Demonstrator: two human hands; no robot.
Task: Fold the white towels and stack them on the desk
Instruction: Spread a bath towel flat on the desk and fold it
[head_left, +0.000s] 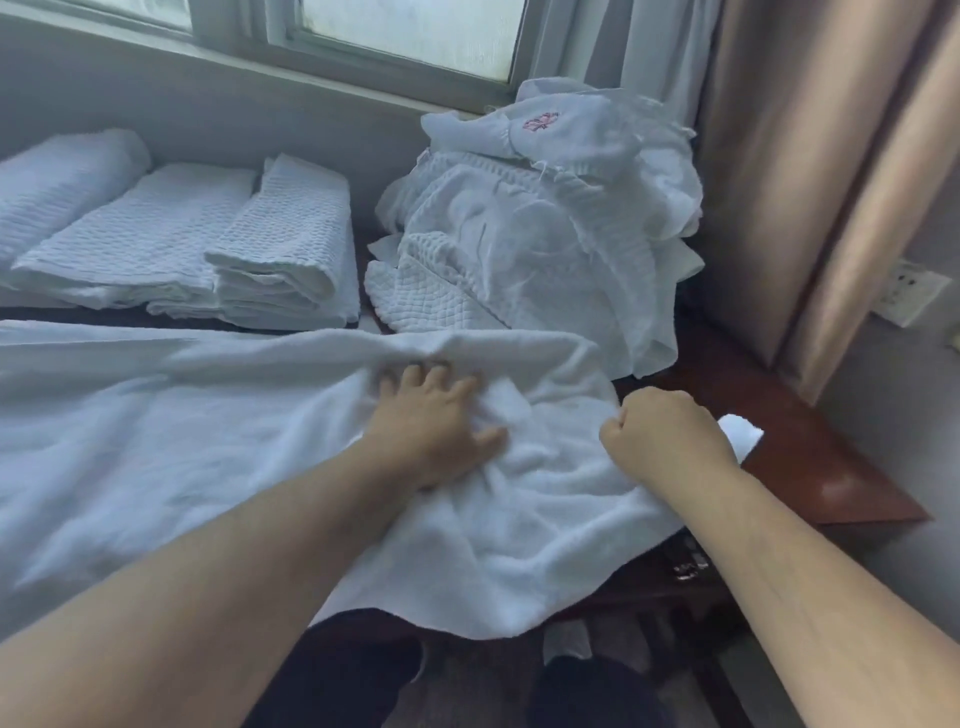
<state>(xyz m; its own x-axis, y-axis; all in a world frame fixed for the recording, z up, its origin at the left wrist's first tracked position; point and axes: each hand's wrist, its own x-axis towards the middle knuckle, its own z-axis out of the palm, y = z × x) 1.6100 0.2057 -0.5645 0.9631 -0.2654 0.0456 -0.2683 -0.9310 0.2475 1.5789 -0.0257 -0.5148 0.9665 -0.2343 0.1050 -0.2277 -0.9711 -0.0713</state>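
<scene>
A large white towel (182, 431) lies spread and rumpled across the dark wooden desk (810, 457), its front edge hanging over the desk's near side. My left hand (436, 415) lies on the towel near its right end, fingers spread and pressing into the cloth. My right hand (665, 431) is a fist gripping the towel's right edge, and a white corner pokes out past the knuckles. Folded white towels (280, 249) sit in a row at the back left. A heap of unfolded white cloths (545, 228) rises at the back right.
A window and grey wall run along the back of the desk. Beige curtains (810, 156) hang at the right, with a wall socket (906, 291) beside them. My dark-clothed legs show below the desk's front edge.
</scene>
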